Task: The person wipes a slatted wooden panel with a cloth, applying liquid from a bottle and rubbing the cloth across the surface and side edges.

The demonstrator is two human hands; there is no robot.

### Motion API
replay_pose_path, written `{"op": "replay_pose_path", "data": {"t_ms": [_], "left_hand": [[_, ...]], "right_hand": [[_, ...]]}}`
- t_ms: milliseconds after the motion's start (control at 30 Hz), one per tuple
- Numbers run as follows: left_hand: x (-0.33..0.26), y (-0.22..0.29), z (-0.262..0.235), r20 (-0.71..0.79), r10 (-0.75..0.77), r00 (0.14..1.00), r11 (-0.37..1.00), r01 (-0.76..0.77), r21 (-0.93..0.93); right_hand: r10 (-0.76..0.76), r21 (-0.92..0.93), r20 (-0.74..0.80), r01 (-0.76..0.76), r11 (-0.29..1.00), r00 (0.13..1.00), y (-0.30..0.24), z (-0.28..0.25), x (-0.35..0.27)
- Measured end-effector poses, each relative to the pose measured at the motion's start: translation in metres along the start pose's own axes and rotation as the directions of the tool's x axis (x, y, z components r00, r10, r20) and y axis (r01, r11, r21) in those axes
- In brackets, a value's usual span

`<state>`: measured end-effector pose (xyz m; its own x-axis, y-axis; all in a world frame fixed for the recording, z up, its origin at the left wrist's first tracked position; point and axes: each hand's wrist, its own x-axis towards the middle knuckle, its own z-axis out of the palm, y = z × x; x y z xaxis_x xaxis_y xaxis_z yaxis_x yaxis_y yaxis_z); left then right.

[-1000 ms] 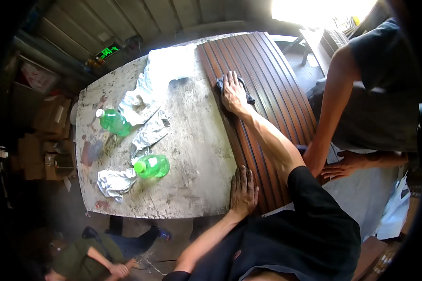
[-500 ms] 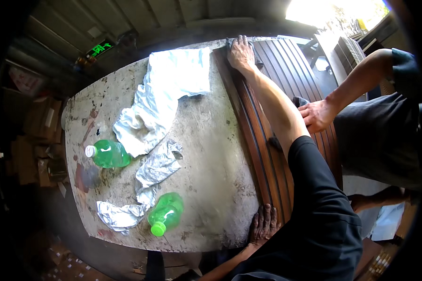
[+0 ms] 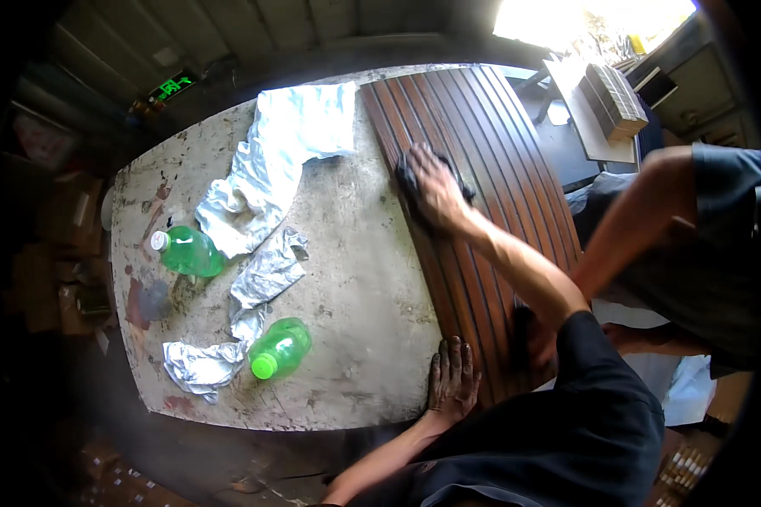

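A brown grooved wooden panel (image 3: 482, 160) lies along the right side of the worn pale table. Pressed onto its left part is a dark rag (image 3: 410, 179), with my right hand (image 3: 435, 184) gripping it from above. My left hand (image 3: 455, 380) rests flat, fingers spread and smudged dark, at the panel's near left edge, holding nothing. Across the panel, a co-worker's hand (image 3: 539, 342) is on the near part with a dark thing under it, partly hidden by my right arm.
Two green bottles (image 3: 193, 252) (image 3: 282, 345) lie on the table's left half. Between and beyond them are a crumpled white cloth (image 3: 266, 160) and a smaller crumpled grey-white cloth (image 3: 266, 270). A co-worker stands at the right; a stack of boards (image 3: 615, 101) sits behind.
My right hand has drawn the rag from the panel's far end toward me. The co-worker's hand has also slid nearer. My left hand stays at the near edge; the view has shifted slightly.
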<state>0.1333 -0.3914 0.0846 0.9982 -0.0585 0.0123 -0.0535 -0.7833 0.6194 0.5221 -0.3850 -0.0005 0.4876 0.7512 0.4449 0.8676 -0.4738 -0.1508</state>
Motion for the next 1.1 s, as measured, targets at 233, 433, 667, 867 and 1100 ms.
{"op": "replay_pose_path", "data": {"t_ms": [233, 433, 667, 867, 1100], "left_hand": [[0.007, -0.005, 0.004, 0.015, 0.042, 0.999, 0.999, -0.042, 0.008], [0.003, -0.006, 0.007, -0.06, 0.05, 0.997, 0.994, -0.043, 0.105], [-0.006, -0.014, 0.026, -0.096, 0.13, 0.987, 0.885, -0.071, 0.461], [0.004, -0.014, 0.02, -0.129, 0.185, 0.974, 0.883, -0.108, 0.457], [-0.001, -0.003, 0.002, -0.04, 0.015, 0.999, 0.998, -0.013, 0.056]], "right_hand": [[0.263, 0.023, 0.249, -0.277, 0.961, 0.932, -0.068, -0.065, -0.013], [0.328, 0.003, 0.041, -0.329, 0.944, 0.944, 0.016, 0.011, 0.121], [0.495, -0.102, -0.027, -0.495, 0.863, 0.868, 0.074, 0.055, 0.212], [0.357, -0.065, -0.122, -0.367, 0.928, 0.926, 0.07, 0.05, 0.18], [0.306, 0.06, -0.047, -0.303, 0.951, 0.951, -0.029, 0.005, 0.057]]}}
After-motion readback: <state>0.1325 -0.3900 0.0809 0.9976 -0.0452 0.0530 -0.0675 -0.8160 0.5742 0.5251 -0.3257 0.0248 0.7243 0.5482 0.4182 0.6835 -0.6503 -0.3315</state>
